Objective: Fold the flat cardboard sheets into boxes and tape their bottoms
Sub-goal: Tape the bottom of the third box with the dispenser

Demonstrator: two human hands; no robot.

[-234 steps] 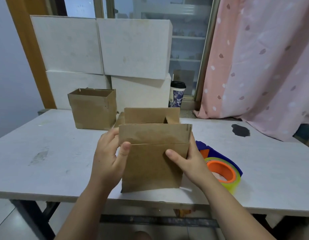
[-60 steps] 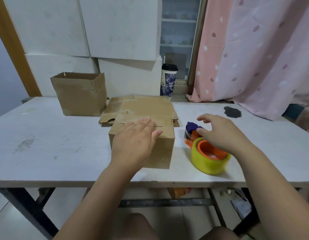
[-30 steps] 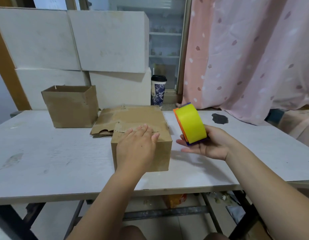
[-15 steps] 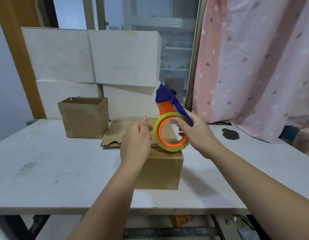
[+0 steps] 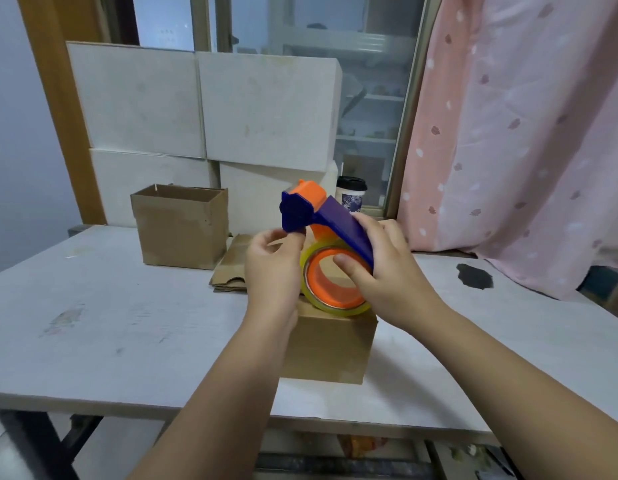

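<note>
I have the tape dispenser [image 5: 326, 233] lifted at the middle of the frame, directly above the folded box [image 5: 330, 348] that sits upside down near the front edge of the table [image 5: 110, 323]. My right hand [image 5: 387, 271] is clenched around the dispenser, palm over its purple guard and thumb hooked into the orange core of the tape roll [image 5: 335, 282]. My left hand [image 5: 272, 268] pinches at the purple cutter head, thumb and forefinger closed; I judge it is feeling for the loose tape end, though I cannot see any tape between the fingers.

The box lies straight below the roll, its top face mostly hidden by my hands, so I cannot make out which way the flap seam runs. Both hands are equally near it.

Room is good: bare table lies to the left and right of the box. Toward the upper middle, the flat cardboard sheets [image 5: 231, 268] lie just behind it, and the finished open box [image 5: 181, 225] stands further back left, well apart. The front edge is close, so a pull toward me needs care.
</note>
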